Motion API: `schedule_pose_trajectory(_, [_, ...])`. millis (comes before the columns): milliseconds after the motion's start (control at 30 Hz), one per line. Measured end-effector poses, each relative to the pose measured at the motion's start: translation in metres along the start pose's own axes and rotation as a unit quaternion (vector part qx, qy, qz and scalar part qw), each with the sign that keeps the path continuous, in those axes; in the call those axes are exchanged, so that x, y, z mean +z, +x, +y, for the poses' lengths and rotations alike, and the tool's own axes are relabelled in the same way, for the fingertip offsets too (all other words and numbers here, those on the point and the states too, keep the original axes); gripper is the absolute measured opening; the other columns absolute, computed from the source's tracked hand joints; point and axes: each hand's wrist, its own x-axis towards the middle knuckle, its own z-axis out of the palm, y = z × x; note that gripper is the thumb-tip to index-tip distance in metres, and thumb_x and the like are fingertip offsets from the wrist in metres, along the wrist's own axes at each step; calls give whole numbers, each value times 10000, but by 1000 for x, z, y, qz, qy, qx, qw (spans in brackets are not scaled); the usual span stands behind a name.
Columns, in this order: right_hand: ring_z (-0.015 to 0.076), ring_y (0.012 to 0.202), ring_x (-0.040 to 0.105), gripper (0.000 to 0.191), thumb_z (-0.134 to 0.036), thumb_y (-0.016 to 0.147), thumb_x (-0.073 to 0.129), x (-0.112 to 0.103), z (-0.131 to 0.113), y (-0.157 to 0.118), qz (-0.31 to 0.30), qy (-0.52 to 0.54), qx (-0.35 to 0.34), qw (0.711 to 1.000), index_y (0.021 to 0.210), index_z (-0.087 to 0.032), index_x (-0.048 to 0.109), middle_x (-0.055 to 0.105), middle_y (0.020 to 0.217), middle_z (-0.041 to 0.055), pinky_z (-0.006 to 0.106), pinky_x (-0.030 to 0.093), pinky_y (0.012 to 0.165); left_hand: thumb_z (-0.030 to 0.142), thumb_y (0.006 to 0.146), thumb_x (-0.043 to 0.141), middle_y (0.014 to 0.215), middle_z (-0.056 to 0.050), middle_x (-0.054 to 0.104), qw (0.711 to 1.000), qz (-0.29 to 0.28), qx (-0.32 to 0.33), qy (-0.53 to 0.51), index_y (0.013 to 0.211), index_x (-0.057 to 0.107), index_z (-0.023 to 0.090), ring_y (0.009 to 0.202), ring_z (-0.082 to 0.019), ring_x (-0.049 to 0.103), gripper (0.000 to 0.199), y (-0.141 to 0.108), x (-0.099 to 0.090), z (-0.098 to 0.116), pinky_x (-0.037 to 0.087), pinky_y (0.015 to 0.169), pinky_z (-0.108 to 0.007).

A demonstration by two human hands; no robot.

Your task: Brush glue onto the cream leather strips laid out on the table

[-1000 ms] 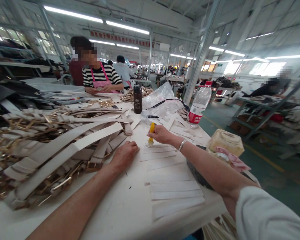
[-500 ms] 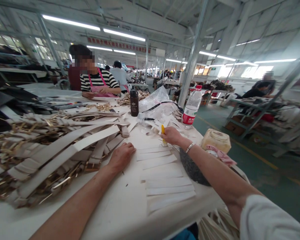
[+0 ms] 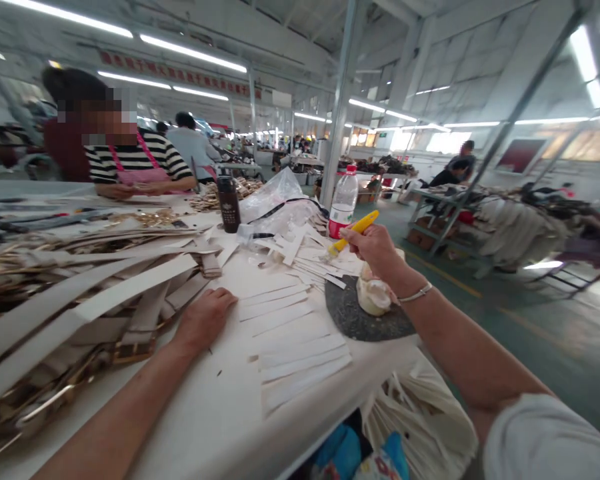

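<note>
My right hand [image 3: 375, 250] grips a yellow-handled brush [image 3: 354, 231], its bristles pointing down and left above some white strips. Below that hand, a pale tub [image 3: 374, 295] stands on a dark round slab [image 3: 345, 310]. My left hand [image 3: 207, 319] rests on the white tabletop [image 3: 200, 400] with its fingers curled down; whether anything is under them is hidden. Between the hands, several white strips [image 3: 300, 357] lie side by side in a column. Left of my left hand is a heap of pale straps [image 3: 145, 293] with gold-coloured edges.
A dark bottle [image 3: 229, 203], clear plastic wrap [image 3: 280, 193] and a red-capped water bottle [image 3: 344, 200] stand or lie at the back. A person in a striped top [image 3: 140, 163] sits across the table. A white bag [image 3: 415, 413] hangs below the right edge.
The view has turned right. My right hand has lifted the brush from beside the strips and moved it right, tilting it. The tub and slab show more fully. My left hand stays on the table.
</note>
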Motion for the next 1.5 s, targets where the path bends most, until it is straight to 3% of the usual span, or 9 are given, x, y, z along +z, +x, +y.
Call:
schedule_pose_trajectory(167, [90, 456, 384, 509, -633, 731, 735, -73, 5, -35, -4, -13, 12, 1000, 800, -131, 681, 520, 548, -23, 243, 278, 428, 67, 908, 343, 1211, -81, 664, 999, 5, 15, 29, 1167, 683, 175, 1094, -266, 583, 441, 9, 11, -11, 492, 945, -404])
schedule_pose_trajectory(300, [111, 500, 438, 432, -561, 748, 750, -99, 27, -57, -26, -45, 7, 999, 778, -133, 695, 527, 551, -25, 251, 342, 483, 56, 890, 346, 1229, -54, 652, 997, 17, 41, 58, 1187, 665, 201, 1095, -248, 581, 460, 11, 21, -20, 482, 965, -378])
schedule_pose_trajectory(600, [174, 659, 568, 279, -436, 840, 674, -86, 75, -77, -87, -118, -40, 988, 824, -167, 746, 681, 703, 25, 282, 429, 626, 76, 897, 341, 1224, -66, 661, 998, 17, 26, 46, 1178, 661, 198, 1100, -251, 574, 443, 11, 24, -24, 450, 1024, -378])
schedule_pose_trajectory(700, [183, 672, 587, 224, -386, 833, 688, -83, 78, -82, -81, -130, -48, 987, 823, -172, 754, 696, 713, 24, 294, 453, 673, 89, 910, 320, 1218, -62, 668, 999, 21, 18, 37, 1157, 653, 210, 1100, -250, 570, 432, 11, 23, -23, 463, 1007, -383])
schedule_pose_trajectory(1033, [191, 629, 618, 353, -489, 930, 633, -90, 74, -98, -13, -71, -35, 997, 909, -155, 744, 703, 746, 50, 309, 504, 604, 127, 908, 313, 1216, -67, 669, 999, 34, 8, 4, 1148, 637, 233, 1108, -250, 590, 417, 10, 23, -19, 467, 1006, -390])
schedule_pose_trajectory(1167, [229, 867, 711, 183, -351, 923, 679, -93, 81, -122, -22, -115, -121, 986, 957, -192, 763, 765, 969, 89, 354, 547, 822, 234, 937, 332, 1197, -92, 677, 995, 60, -35, -68, 1140, 625, 218, 1120, -266, 614, 358, 5, 19, -17, 466, 1034, -417])
schedule_pose_trajectory(1267, [211, 887, 733, 124, -279, 934, 675, -100, 83, -135, -12, -148, -187, 971, 1010, -240, 765, 774, 1016, 68, 334, 564, 815, 303, 964, 324, 1210, -118, 675, 990, 89, -86, -75, 1162, 597, 188, 1137, -255, 623, 357, 3, 6, -13, 469, 1047, -393])
schedule_pose_trajectory(1367, [208, 866, 735, 113, -333, 919, 701, -103, 90, -140, 30, -141, -179, 973, 995, -283, 769, 777, 990, 42, 327, 584, 804, 321, 975, 324, 1191, -141, 678, 988, 90, -116, -46, 1145, 605, 169, 1094, -256, 634, 362, 13, -14, 1, 480, 1005, -378])
schedule_pose_trajectory(1500, [228, 873, 742, 202, -462, 913, 676, -98, 102, -139, 87, -110, -104, 985, 975, -303, 785, 787, 970, 34, 339, 603, 813, 393, 1001, 372, 1087, -101, 702, 993, 34, -114, -25, 1013, 668, 216, 1010, -261, 646, 344, 57, -35, 45, 469, 915, -376])
